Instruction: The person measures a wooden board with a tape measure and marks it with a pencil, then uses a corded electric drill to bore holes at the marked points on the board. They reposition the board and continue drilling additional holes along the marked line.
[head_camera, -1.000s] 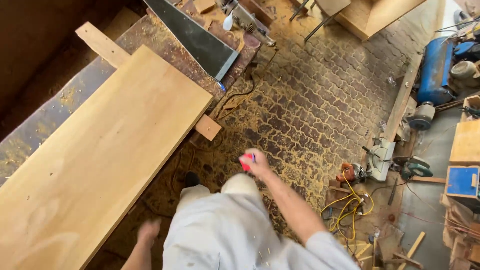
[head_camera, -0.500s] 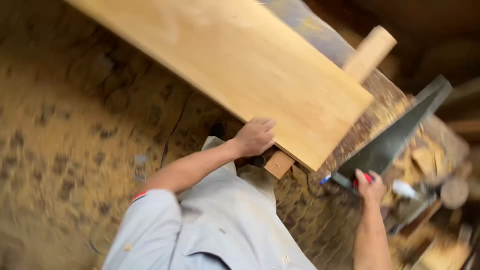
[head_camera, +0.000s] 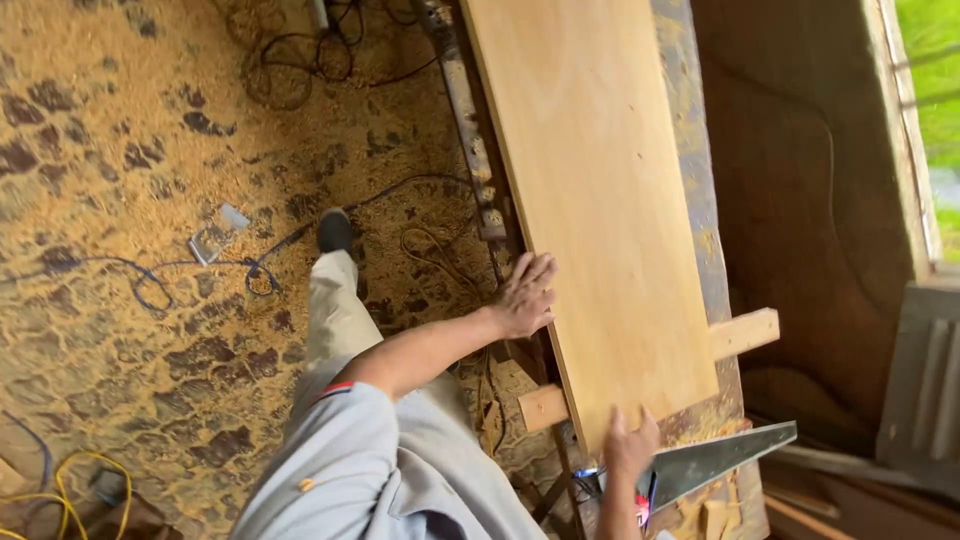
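Observation:
A long pale wooden board (head_camera: 600, 180) lies on a worn workbench (head_camera: 700, 210), resting on a wooden crosspiece (head_camera: 745, 333). My left hand (head_camera: 525, 295) holds the board's long side edge, fingers spread on top. At the board's near end my right hand (head_camera: 630, 443) has its fingers curled over the corner. A small red object (head_camera: 642, 510) shows beside my right wrist; I cannot tell if it is held. Just right of that hand lies a hand saw (head_camera: 725, 458) with a tapering grey blade.
The floor (head_camera: 120, 200) is covered in sawdust, with dark and blue cables (head_camera: 300, 60) looping across it and a yellow cable (head_camera: 60, 495) at the lower left. My leg and black shoe (head_camera: 335, 232) stand by the bench. A dark wall and a window (head_camera: 935, 110) lie beyond.
The view has swung round, so the board now runs up the frame. My right hand has moved from beside the saw onto the board's end. My left hand stays on the board's edge.

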